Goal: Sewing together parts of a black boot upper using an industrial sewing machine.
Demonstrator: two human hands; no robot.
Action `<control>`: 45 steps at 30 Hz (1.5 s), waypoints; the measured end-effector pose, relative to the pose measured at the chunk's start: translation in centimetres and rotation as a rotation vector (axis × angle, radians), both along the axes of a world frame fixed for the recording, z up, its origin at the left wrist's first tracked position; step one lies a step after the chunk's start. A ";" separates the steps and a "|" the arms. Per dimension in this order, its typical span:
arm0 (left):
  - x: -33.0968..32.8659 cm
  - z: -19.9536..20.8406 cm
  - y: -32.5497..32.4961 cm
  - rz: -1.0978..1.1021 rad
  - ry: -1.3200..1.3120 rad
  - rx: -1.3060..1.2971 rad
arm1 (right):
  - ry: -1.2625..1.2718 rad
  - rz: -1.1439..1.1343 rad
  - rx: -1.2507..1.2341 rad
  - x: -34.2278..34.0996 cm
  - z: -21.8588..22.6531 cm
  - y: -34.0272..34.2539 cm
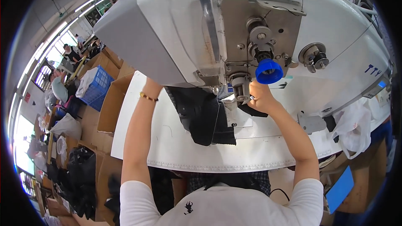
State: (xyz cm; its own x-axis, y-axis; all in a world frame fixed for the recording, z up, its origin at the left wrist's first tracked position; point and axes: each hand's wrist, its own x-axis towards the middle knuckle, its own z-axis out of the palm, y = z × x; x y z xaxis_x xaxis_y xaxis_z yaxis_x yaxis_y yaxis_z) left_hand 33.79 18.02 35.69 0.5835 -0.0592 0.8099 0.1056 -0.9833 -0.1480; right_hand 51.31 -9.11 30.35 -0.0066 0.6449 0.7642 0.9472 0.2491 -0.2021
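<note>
A large white sewing machine (pixel 180 21) fills the upper middle of the head view. Under its head, a black cloth piece (pixel 197 117) with a row of small holes or studs hangs toward me over the white table. My left hand (pixel 151 85) reaches behind the machine's left side beside this cloth; its fingers are hidden. Close to the needle area, my right hand (pixel 261 98) is closed, fingers bent, with a smaller black cloth piece (pixel 252 111) coming out beneath it. The tension parts and a blue round cap (pixel 269 71) partly cover that hand.
The white table (pixel 176 155) has a ruler strip along its near edge. A clear plastic bag (pixel 354 129) lies at the right. Cardboard boxes (pixel 111 104), a blue crate (pixel 97 90) and heaped black cloth (pixel 79 180) stand at the left. Other people sit farther off.
</note>
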 end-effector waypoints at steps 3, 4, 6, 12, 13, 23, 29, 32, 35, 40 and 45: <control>-0.3 0.8 2.1 -0.062 0.070 -0.514 | -0.008 0.030 0.034 -0.3 0.1 -0.3; -0.2 1.0 2.2 -0.084 0.092 -0.684 | 0.007 0.060 0.065 -0.4 0.2 -0.3; -1.1 0.2 -0.4 0.110 0.105 -0.378 | 0.035 0.048 0.091 0.2 -0.7 -0.8; -3.4 2.0 -6.7 0.505 0.159 -0.211 | 0.283 0.068 0.251 -0.7 -1.5 -0.4; -3.5 2.2 -6.9 0.472 0.147 -0.165 | 0.283 0.068 0.250 -0.8 -1.7 -0.4; -3.0 -1.1 0.6 0.176 0.175 -0.293 | 0.289 0.037 0.260 -1.1 -2.0 0.2; -2.4 -0.4 -0.2 0.190 0.210 -0.224 | 0.409 0.000 0.179 -1.4 -2.0 0.0; -2.3 0.4 -1.1 0.210 0.225 -0.194 | 0.306 0.005 0.199 -0.9 -1.9 -0.1; -2.0 0.6 -2.1 0.304 0.211 -0.159 | 0.314 -0.007 0.208 -0.7 -1.8 0.1; -2.3 0.2 -0.5 0.184 0.129 0.007 | 0.355 0.029 0.170 -1.4 -1.1 0.2; -1.9 -0.2 -0.1 0.193 0.121 0.005 | 0.324 -0.010 0.226 -1.3 -1.6 0.5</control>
State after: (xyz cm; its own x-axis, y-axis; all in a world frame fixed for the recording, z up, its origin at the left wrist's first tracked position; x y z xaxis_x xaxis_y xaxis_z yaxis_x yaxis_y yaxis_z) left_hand 31.87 17.93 35.52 0.6775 0.0587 0.7331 0.2724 -0.9460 -0.1760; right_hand 50.04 -8.58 28.72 0.2639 0.4586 0.8485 0.8460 0.3125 -0.4320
